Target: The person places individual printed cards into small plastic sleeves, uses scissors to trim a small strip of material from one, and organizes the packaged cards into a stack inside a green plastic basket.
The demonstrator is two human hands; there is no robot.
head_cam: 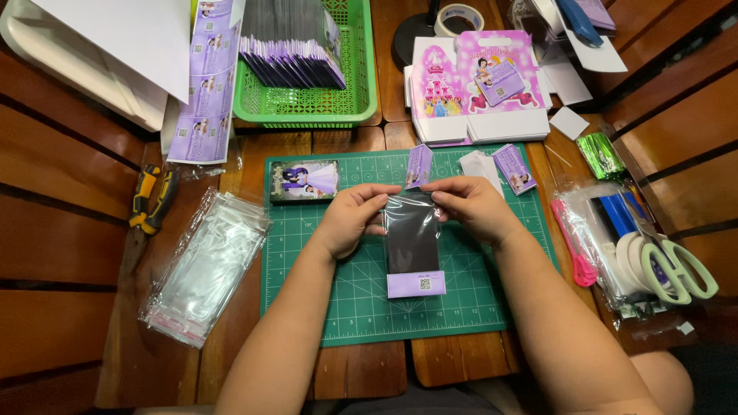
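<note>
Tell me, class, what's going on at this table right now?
A person holds a dark card in a clear sleeve over a green cutting mat, the left hand and right hand pinching its top edge. The card's lower end has a purple band. A pile of clear sleeves lies to the left, a green basket of finished packs sits behind, and scissors rest at the right.

A cutting mat (461,307) lies on the wooden table (69,261). Over it, the left hand (350,219) and right hand (473,206) hold a sleeved card (413,246) between them. Cellophane bags (206,265) lie left of the mat, scissors (676,265) right, a basket (307,104) behind.
</note>
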